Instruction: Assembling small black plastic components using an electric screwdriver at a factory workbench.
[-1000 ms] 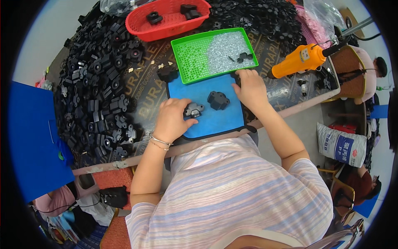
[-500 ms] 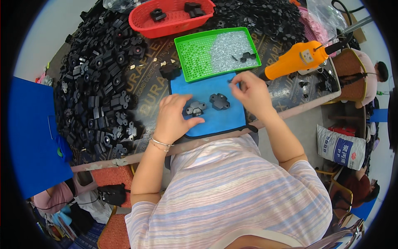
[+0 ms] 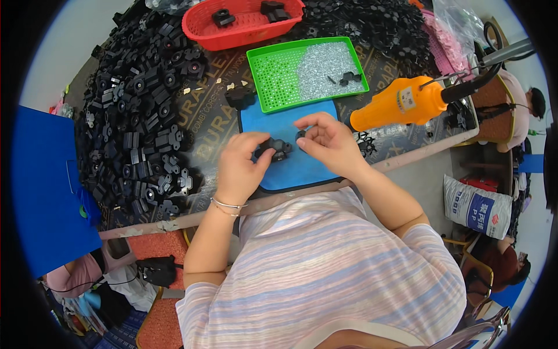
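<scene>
On the blue mat (image 3: 314, 170), my left hand (image 3: 241, 160) is closed around a black plastic part with lobed ends (image 3: 281, 149), thumb in front and fingers behind it. Just to the right, my right hand (image 3: 331, 142) has thumb and fingertips drawn together at a small dark piece (image 3: 300, 134). Its full shape is covered by the fingers. The second black part seen on the mat earlier is not plainly visible; my right hand covers that spot. An orange power screwdriver (image 3: 401, 103) hangs beyond my right hand, tilted toward the mat.
Behind the mat lies a green tray (image 3: 273, 109) with silvery small hardware and some black pieces. A red basket (image 3: 203, 42) holds black parts. Heaps of black parts (image 3: 139, 116) cover the table's left side. A dark block (image 3: 239, 97) sits by the mat's far left corner.
My left hand has closed on the black part. My right hand has moved left and nearer, over the mat beside it. The orange screwdriver has swung left.
</scene>
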`<state>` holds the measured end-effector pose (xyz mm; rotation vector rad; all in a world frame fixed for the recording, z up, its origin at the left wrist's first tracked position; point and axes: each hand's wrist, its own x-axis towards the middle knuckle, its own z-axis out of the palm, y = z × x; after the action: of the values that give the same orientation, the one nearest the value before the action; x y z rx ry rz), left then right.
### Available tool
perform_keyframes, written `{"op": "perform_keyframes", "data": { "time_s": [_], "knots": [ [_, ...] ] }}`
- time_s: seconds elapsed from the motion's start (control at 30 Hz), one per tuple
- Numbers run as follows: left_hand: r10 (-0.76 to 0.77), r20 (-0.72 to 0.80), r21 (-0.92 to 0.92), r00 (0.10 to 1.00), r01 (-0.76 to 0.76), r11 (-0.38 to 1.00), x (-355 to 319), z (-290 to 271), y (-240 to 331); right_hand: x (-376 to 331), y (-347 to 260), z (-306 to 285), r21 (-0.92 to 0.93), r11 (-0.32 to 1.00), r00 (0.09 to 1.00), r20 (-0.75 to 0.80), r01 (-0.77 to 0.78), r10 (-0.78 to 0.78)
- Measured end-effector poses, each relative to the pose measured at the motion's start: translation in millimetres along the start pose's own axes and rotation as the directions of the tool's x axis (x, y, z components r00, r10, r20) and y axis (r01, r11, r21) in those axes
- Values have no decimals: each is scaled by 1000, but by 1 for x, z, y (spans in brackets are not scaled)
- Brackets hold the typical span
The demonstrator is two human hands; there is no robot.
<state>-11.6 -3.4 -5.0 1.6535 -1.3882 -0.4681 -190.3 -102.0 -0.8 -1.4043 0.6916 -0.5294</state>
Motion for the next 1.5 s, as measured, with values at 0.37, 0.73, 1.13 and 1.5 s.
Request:
{"op": "perform_keyframes", "data": {
  "time_s": [0.37, 0.73, 1.13, 1.5],
  "knots": [
    [148, 159, 267, 976, -187, 945, 10, 5, 6, -5, 7, -11, 59, 998, 999, -47, -12, 15],
    [20, 206, 242, 978, -70, 968, 17, 5, 5, -4, 9, -12, 41, 999, 999, -51, 16, -14],
    [129, 162, 427, 978, -187, 885, -1, 10, -6, -4, 9, -10, -100, 993, 996, -51, 65, -70],
    [148, 250, 551, 957, -267, 790, -7, 7, -11, 10, 12, 13, -827, 396, 913, 315, 398, -259]
  ]
}}
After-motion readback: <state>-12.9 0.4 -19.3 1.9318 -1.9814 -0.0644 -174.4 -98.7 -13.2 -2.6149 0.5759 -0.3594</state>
